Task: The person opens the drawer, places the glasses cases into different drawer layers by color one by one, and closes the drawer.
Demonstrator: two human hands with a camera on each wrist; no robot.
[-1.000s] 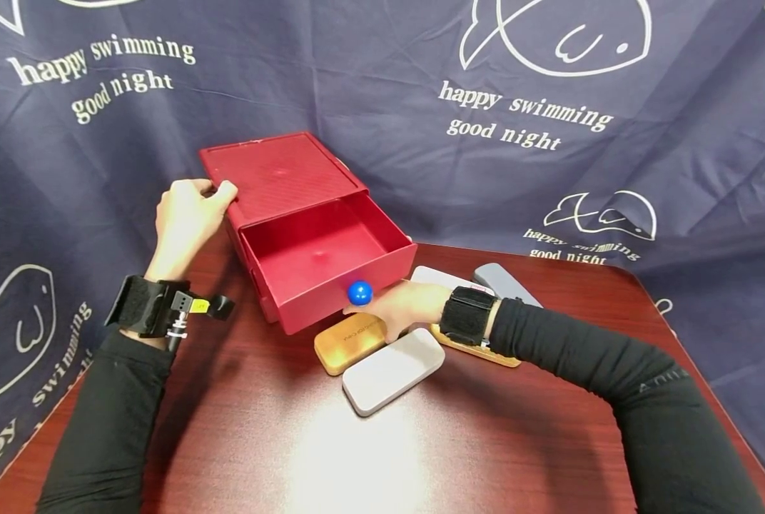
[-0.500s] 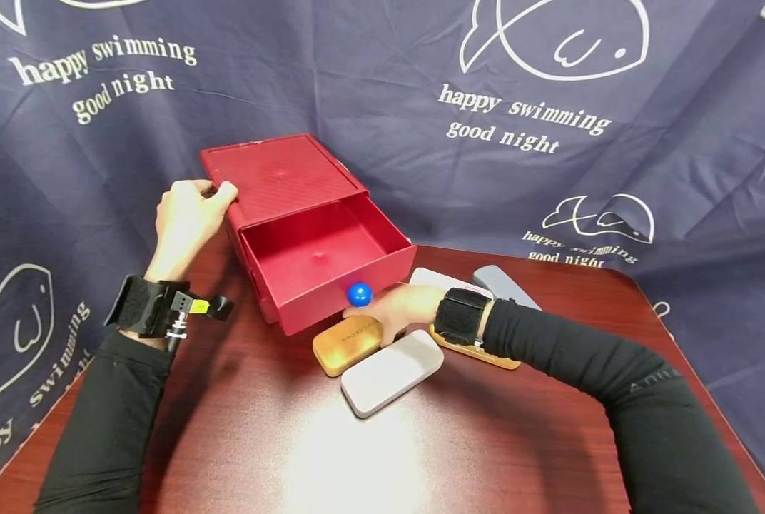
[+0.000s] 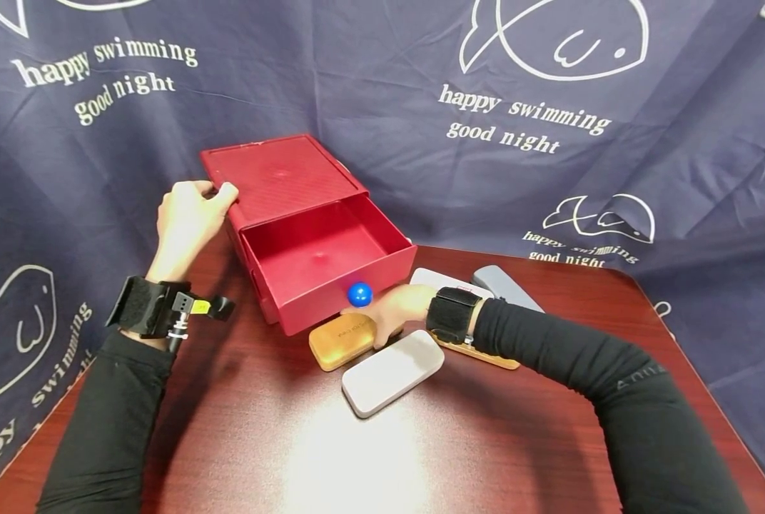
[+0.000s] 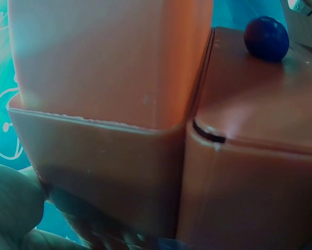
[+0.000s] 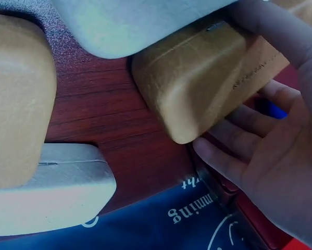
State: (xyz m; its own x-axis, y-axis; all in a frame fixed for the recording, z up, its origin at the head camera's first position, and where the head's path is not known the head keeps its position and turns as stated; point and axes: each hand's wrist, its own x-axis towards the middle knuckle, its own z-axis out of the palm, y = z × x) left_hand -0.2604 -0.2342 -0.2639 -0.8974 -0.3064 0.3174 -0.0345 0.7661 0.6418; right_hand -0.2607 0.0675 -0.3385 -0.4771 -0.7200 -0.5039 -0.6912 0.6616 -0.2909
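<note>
A red drawer box (image 3: 280,171) stands at the back with its drawer (image 3: 318,260) pulled out; the drawer front bears a blue round knob (image 3: 360,294). My left hand (image 3: 190,225) holds the box by its left edge, thumb at the top corner. Below the knob, my right hand (image 3: 395,308) grips a tan glasses case (image 3: 344,341). In the right wrist view the thumb lies on one long side of that tan case (image 5: 197,78) and the fingers along the other. A white glasses case (image 3: 392,373) lies just in front of the right hand.
Right of the drawer lie another white case (image 3: 430,277), a grey case (image 3: 507,285) and a second tan case (image 3: 479,353), partly hidden by the right wrist. A dark blue printed cloth (image 3: 382,86) hangs behind the wooden table (image 3: 247,428).
My right hand and the tan case have shifted slightly left. The left hand and the drawer box stay where they were.
</note>
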